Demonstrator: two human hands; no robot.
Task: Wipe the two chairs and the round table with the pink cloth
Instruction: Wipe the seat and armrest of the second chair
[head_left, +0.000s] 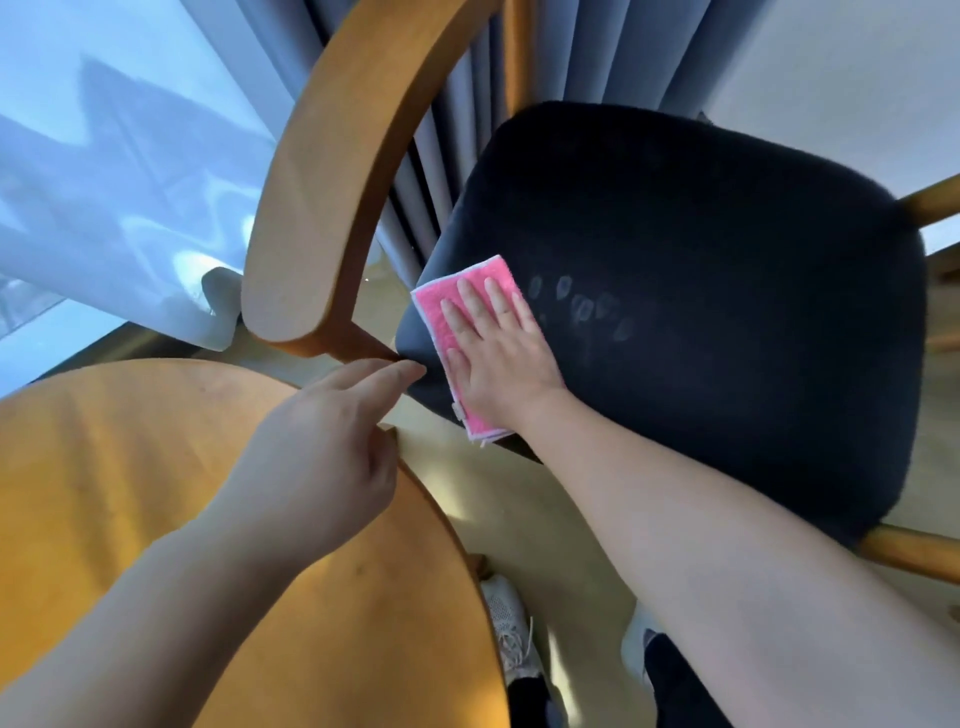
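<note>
A wooden chair with a dark navy seat cushion (701, 291) stands at the right, its curved wooden backrest (332, 171) arching at the upper middle. My right hand (498, 353) lies flat with straight fingers on the folded pink cloth (441, 306), pressing it onto the near left corner of the seat. Damp finger-shaped marks (582, 306) show on the cushion just right of the cloth. My left hand (322, 447) hovers over the edge of the round wooden table (130, 519), fingers loosely extended toward the seat corner, holding nothing.
Blue-grey curtains (467, 145) hang behind the chair, and a sheer white curtain (114, 197) covers the window at the left. Pale floor (519, 519) shows between table and chair. My white shoe (509, 623) is on the floor below.
</note>
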